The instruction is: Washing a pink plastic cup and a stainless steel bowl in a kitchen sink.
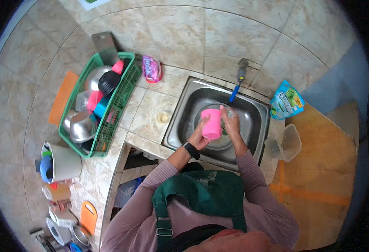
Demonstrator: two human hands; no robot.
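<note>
Over the stainless steel sink (250, 138), my left hand (200, 135) grips a pink plastic cup (212, 124), which is held tilted. Just to the right of the cup is my right hand (231, 123), wet and with its fingers bent. Something pale shows at its fingers, but I cannot tell if it is held. Between the hand and the cup shows a small green thing (224, 128), partly hidden. A round clear vessel (219, 145) appears to sit in the sink below both hands. The blue-ended tap (235, 93) reaches over the sink's back edge.
Left stands a green plastic basket (101, 138) of metal bowls and coloured dishes. A pink packet (151, 69) and a small clear dish (163, 117) lie between. At right are a blue pouch (287, 100), a clear plastic container (285, 145) and a wooden board (320, 170).
</note>
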